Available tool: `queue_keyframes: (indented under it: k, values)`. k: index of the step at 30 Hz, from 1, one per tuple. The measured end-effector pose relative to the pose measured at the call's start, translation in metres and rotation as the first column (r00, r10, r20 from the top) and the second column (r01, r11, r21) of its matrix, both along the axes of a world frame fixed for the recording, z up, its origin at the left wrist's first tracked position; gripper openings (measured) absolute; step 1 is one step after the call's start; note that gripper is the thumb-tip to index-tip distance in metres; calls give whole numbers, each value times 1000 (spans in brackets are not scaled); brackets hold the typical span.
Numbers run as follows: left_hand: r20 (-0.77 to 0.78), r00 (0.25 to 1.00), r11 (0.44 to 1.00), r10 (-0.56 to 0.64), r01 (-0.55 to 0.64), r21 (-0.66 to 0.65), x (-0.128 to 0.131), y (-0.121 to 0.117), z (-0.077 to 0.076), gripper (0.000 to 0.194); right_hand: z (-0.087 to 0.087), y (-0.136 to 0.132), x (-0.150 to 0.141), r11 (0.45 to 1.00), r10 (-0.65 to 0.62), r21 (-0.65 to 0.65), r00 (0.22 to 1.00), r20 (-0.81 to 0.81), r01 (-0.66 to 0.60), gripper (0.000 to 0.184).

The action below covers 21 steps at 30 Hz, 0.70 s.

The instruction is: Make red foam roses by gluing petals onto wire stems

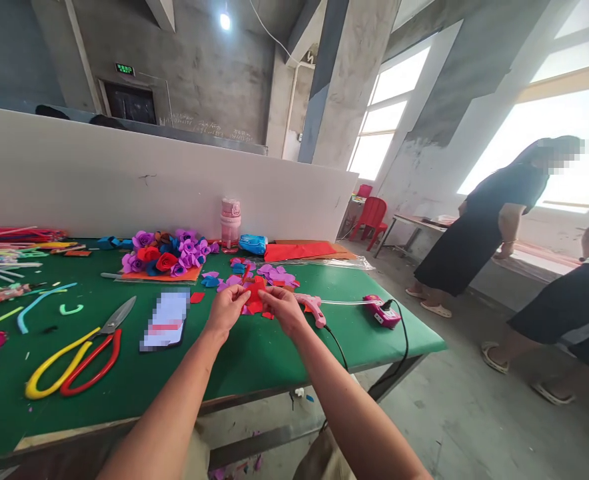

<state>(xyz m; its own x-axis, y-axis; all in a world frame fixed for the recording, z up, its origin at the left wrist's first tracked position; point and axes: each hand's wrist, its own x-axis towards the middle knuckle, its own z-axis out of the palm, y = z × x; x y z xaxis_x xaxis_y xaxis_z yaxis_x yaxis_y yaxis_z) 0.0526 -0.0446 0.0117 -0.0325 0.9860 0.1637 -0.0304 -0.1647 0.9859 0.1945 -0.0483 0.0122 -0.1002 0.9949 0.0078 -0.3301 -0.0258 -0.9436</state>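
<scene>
Between my two hands, above the green table, is a red paper piece [256,293]. My left hand [228,308] pinches its left side, and my right hand [283,307] pinches its right side. Behind them lies a loose pile of cut paper petals [277,275] in purple, blue and red. A pink glue gun [313,308] rests just right of my right hand, with a white glue stick in its back. Farther back on the left, finished paper flowers [167,253] in purple, red and blue sit bunched on an orange sheet.
Large scissors [87,353] with yellow and red handles and a phone [164,321] lie left of my arms. A pink bottle [230,225] stands by the white partition [174,180]. A pink power strip [382,312] with a black cord is near the right edge. Two people stand at right.
</scene>
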Motion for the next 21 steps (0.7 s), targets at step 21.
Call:
queue_keyframes:
  k: [21]
  values:
    - [133, 969, 965, -208, 226, -136, -7, -13, 15, 38, -11, -20, -8, 992, -112, -74, 985, -135, 103, 33]
